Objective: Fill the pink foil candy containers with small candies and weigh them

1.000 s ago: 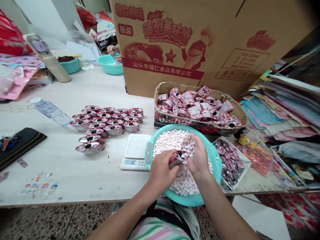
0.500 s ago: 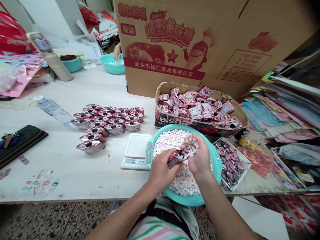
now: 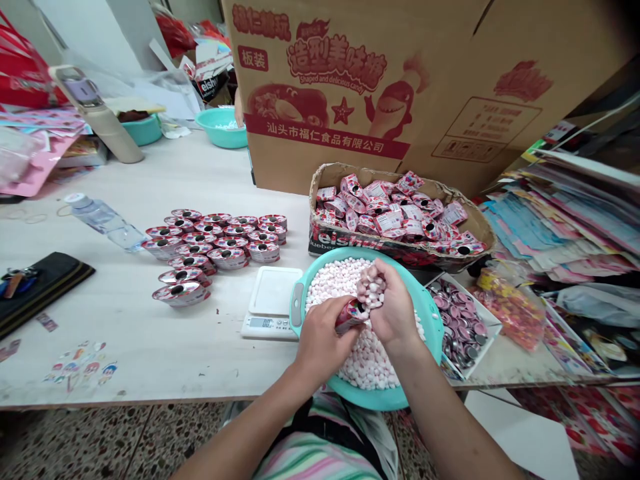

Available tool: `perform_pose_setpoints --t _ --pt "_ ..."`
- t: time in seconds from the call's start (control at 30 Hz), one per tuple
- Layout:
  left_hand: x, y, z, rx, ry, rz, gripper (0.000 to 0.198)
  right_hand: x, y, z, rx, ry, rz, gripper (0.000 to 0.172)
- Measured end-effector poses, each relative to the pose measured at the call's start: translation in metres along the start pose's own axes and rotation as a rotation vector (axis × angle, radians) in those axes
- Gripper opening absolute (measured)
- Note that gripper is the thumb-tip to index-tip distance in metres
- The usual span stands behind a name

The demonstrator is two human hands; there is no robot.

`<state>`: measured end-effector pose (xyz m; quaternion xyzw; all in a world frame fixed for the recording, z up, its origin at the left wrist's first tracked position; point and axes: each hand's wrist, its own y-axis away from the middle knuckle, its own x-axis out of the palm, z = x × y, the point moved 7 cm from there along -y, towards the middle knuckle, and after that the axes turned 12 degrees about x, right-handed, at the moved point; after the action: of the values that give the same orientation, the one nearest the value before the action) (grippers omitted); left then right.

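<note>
My left hand (image 3: pixel 324 337) is closed around a small red printed candy container (image 3: pixel 348 316), its dark round opening tilted toward my right hand. Cupped in my right hand (image 3: pixel 396 308) is a heap of white candies (image 3: pixel 371 288), held right at that opening. Both hands are over a turquoise basin (image 3: pixel 400 399) filled with small white candies (image 3: pixel 367 363). Left of the basin sits a white digital scale (image 3: pixel 275 291) with a lit display. Several similar containers (image 3: pixel 229 258) stand grouped on the table beyond it.
A cut-down carton (image 3: pixel 320 241) of loose containers stands behind the basin, against a large cardboard box (image 3: pixel 425 87). At right are a tray of pink lids (image 3: pixel 463 327) and a bag of candy (image 3: pixel 515 310). A water bottle (image 3: pixel 107 223) lies left. Another person's hand (image 3: pixel 239 110) touches a far basin (image 3: pixel 220 137).
My right hand has turned and shifted slightly left, bringing its candies closer over the container's opening. The other person's hand has moved right, mostly behind the large box.
</note>
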<state>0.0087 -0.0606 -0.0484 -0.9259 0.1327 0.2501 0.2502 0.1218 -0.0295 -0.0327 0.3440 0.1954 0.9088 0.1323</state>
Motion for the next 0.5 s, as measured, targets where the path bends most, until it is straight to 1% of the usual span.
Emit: perform_pose_setpoints --t 0.13,0.27,0.37,0.5 --pt "-0.0018 0.0000 0.0029 -0.063 0.087 -0.021 0.042 0.0042 0.0008 0.0000 0.019 -0.015 0.051 0.034" --pt "-0.0013 0.0003 0.0047 -0.118 0.163 -0.018 0.041 0.0022 0.0026 0.0040 -0.019 0.006 0.033 0.036" --pt "0.0002 -0.0003 0.0048 -0.127 0.184 -0.003 0.040 0.0009 0.0031 0.0050 -0.030 0.034 0.025 0.036" --pt "0.0009 -0.0007 0.0042 -0.113 0.180 -0.011 0.040 0.0025 0.0044 0.0055 -0.051 0.080 0.048 0.039"
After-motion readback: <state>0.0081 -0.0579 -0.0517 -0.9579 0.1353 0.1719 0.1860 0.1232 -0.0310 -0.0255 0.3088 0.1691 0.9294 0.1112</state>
